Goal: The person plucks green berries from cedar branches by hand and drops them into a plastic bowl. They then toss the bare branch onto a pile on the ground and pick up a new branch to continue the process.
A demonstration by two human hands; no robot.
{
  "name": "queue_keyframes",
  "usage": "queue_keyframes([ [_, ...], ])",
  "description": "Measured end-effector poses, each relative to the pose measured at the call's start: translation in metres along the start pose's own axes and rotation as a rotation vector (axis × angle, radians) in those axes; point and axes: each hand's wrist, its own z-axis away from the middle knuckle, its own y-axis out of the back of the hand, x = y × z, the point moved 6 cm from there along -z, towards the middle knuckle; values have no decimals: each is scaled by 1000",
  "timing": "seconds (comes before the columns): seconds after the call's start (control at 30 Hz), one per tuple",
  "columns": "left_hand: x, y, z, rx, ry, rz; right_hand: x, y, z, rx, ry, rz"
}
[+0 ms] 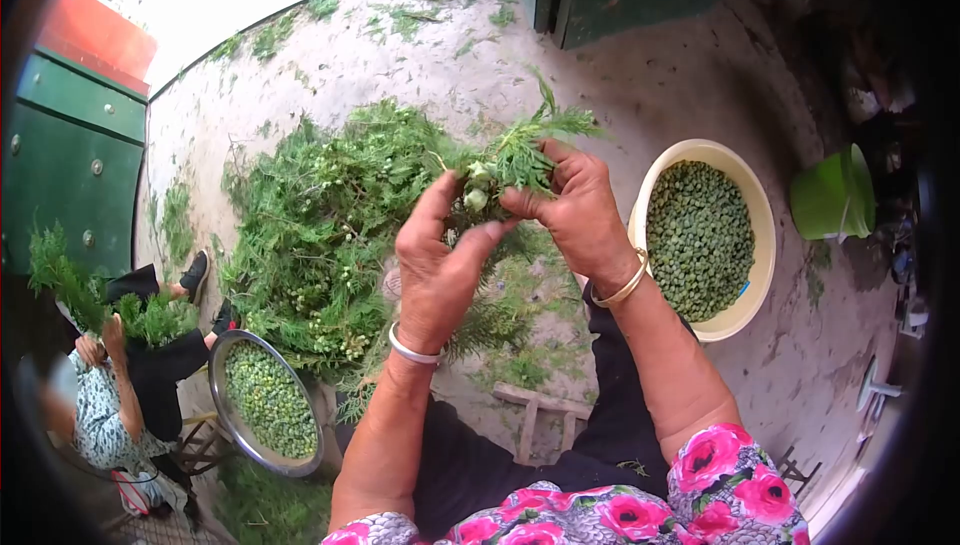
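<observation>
A leafy evergreen sprig (525, 153) with pale green cones (477, 185) is pinched between the thumb and fingers of my right hand (580, 213). My left hand (440, 260) is just beside the cones, thumb and forefinger spread apart; its palm side is partly hidden. Below and to the left lies a large heap of cut evergreen branches (320, 225), many bearing cones. To the right of my right hand stands a cream basin (765, 255) filled with picked green cones (700, 240).
At the left, a seated person (110, 395) holds evergreen branches (70, 280). A metal bowl (225, 415) of cones is near that person. A green bucket (833, 195) stands at the right, and a wooden stool frame (530, 410) is between my legs. Green doors (75, 165) flank the concrete floor.
</observation>
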Motion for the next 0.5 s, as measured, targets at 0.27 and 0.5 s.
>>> queue_keyframes([
  [0.27, -29, 7, -2, 48, 197, 475, -6, -3, 4, -146, -79, 21],
  [0.5, -2, 0, 7, 209, -43, -130, 2, 6, -2, -123, -88, -208],
])
